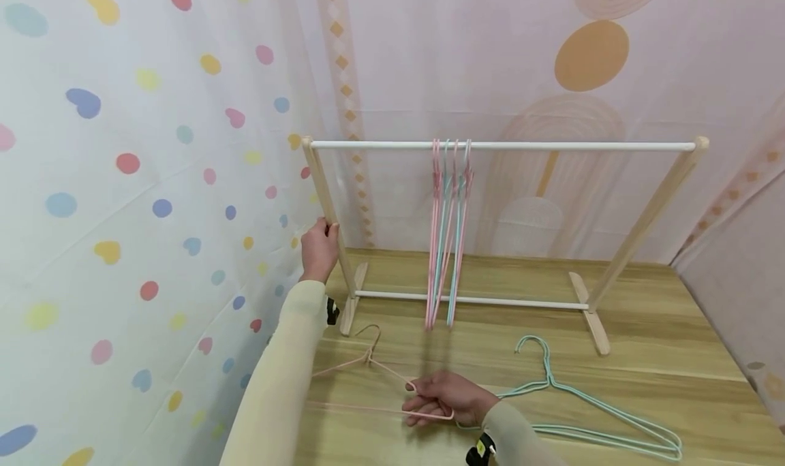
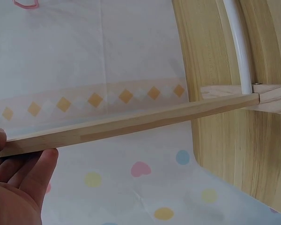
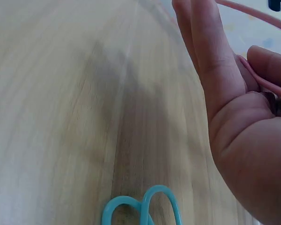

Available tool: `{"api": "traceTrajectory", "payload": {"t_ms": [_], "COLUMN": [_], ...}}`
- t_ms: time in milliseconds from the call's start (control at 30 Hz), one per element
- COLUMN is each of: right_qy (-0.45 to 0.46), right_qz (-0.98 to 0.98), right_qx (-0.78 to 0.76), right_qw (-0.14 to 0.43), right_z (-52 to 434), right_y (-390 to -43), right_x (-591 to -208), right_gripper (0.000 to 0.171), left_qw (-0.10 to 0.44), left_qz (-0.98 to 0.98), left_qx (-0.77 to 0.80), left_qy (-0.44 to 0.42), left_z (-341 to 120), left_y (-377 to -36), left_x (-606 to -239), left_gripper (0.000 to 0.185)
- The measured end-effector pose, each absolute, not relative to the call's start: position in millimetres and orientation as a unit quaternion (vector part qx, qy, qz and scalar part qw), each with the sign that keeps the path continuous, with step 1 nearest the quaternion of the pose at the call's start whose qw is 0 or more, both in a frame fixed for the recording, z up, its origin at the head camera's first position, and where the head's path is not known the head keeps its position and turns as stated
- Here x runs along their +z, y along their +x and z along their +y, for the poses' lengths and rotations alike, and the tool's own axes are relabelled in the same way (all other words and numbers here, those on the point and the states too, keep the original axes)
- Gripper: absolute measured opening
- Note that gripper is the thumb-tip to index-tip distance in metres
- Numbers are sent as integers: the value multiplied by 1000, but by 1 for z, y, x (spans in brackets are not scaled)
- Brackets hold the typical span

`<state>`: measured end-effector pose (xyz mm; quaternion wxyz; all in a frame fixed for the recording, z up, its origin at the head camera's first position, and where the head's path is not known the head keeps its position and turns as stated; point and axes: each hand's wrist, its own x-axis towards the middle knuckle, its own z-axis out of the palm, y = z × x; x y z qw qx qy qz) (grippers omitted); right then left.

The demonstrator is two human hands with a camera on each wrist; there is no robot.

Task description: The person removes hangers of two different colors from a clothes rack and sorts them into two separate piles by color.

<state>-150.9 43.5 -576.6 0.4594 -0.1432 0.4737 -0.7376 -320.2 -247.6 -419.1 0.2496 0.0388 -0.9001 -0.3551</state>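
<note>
My left hand [image 1: 320, 250] grips the left wooden post [image 2: 122, 124] of a small clothes rack, fingers on one side and thumb on the other. In front of the rack, low over the table, my right hand [image 1: 450, 398] holds a pink clothes hanger [image 1: 392, 373] by its right corner. The hanger's hook points up and away; its left end is hidden behind my left sleeve. The right wrist view shows its pink wire [image 3: 255, 14] running through the fingers. Beside that hand, turquoise hangers [image 1: 548, 367] lie stacked on the table.
Several pink and turquoise hangers [image 1: 437, 207] hang bunched near the middle of the rack's white top rail [image 1: 552, 146]. A lower white rail [image 1: 521, 303] joins the feet. The wooden table [image 1: 509, 275] meets a curtain [image 1: 405, 78] behind and a dotted curtain [image 1: 122, 302] at left.
</note>
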Motion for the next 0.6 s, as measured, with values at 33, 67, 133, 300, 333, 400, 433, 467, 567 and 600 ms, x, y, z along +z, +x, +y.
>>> {"api": "traceTrajectory", "payload": {"t_ms": [33,67,133,300,333,400,433,467,567,600], "right_qy": [-141,-141,-135,-122,-125,-140,-151,-160,-184,-185], "right_qz": [483,495,525,610,628,667,684,698,735,739], "right_qx": [-737,-735,-726,-689,-679,-654,-639,-627,-594,-591], "right_qw": [451,442,424,373,359,330,318,307,270,263], "right_z": [42,40,37,30,29,26,26,25,25,25], "right_y": [-151,-151,-150,-149,-149,-149,-149,-150,-150,-150], "right_x": [-577,-578,-579,-579,-578,-576,-574,-573,-569,-568], "right_gripper": [38,37,35,32,31,27,25,23,22,22], "left_qw": [251,252,255,258,260,262,263,265,269,271], "left_qz": [-900,-900,-899,-899,-899,-898,-898,-897,-896,-896], "left_qx": [-354,-354,-353,-352,-351,-351,-351,-352,-352,-352], "left_qy": [38,38,38,37,35,33,32,30,27,25], "left_z": [-247,-247,-247,-247,-247,-247,-247,-247,-248,-248], "left_y": [-320,-320,-320,-321,-321,-322,-322,-322,-321,-321], "left_x": [-419,-419,-419,-421,-421,-422,-422,-422,-421,-421], "left_gripper": [23,23,22,23,23,23,23,23,23,23]}}
